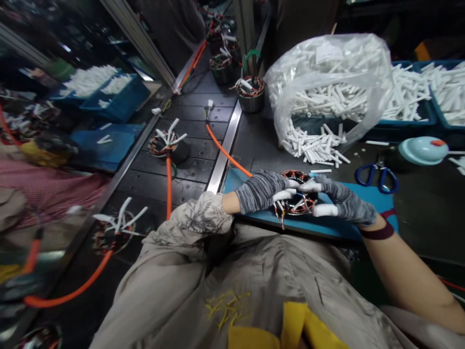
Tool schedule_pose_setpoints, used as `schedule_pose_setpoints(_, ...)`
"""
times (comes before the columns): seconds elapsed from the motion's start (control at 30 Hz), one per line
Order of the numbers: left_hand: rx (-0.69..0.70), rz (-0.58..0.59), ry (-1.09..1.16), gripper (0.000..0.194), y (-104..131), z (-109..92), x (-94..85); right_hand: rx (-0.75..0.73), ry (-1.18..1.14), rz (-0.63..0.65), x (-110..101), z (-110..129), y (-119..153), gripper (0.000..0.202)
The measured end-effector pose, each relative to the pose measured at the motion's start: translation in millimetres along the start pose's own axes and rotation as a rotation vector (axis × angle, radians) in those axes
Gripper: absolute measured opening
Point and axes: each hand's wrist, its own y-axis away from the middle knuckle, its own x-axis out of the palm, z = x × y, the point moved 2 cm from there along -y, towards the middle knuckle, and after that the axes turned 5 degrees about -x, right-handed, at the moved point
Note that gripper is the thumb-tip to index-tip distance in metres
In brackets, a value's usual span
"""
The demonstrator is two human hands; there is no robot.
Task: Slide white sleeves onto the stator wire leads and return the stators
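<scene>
A wound motor stator, a ring with orange and copper-coloured windings and loose thin leads, lies on a blue mat in front of me. My left hand, in a grey striped glove with white fingertips, closes on the stator's left side. From the right, my right hand, gloved alike, has its fingers bent round the stator's other side. The fingertips of both hands come near each other over the ring; whether they pinch a lead there cannot be made out. An orange cable runs up to the stator behind my left hand.
A clear plastic bag spills white sleeves behind the mat. Blue-handled scissors and a light-blue lidded container sit right. Blue bins stand behind. Left, a conveyor carries more stators. A co-worker's sleeve shows far left.
</scene>
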Motion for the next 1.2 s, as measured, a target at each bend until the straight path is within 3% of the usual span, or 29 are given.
schedule_pose_setpoints(0.07, 0.008, -0.011, -0.017, 0.043, 1, 0, 2.3, 0.029, -0.012, -0.027, 3, -1, 1, 0.046)
schedule_pose_setpoints(0.23, 0.001, -0.006, -0.073, 0.048, -2, 0, 4.3, 0.159, -0.202, -0.264, 15, -4, -3, 0.043)
schedule_pose_setpoints(0.37, 0.013, 0.024, -0.051, 0.045, -5, -1, 3.4, 0.217, -0.248, -0.212, 12, -4, -14, 0.047)
schedule_pose_setpoints(0.53, 0.018, -0.018, 0.104, 0.037, 1, 2, 4.1, 0.138, -0.216, -0.073, 2, -2, -15, 0.050)
schedule_pose_setpoints(0.7, -0.065, -0.010, 0.138, 0.032, 3, 2, 4.4, 0.160, -0.269, -0.131, 13, -7, -16, 0.043)
schedule_pose_setpoints(0.8, -0.088, 0.024, 0.278, 0.026, 6, 1, 2.2, 0.188, -0.307, -0.136, 24, -7, -20, 0.039)
schedule_pose_setpoints(0.93, -0.075, 0.017, 0.458, 0.022, 8, 6, 3.1, 0.176, -0.320, -0.188, 30, -7, -23, 0.036)
schedule_pose_setpoints(1.2, -0.009, 0.040, 0.549, 0.022, 4, 13, 3.6, 0.136, -0.310, -0.186, 32, -8, -22, 0.033)
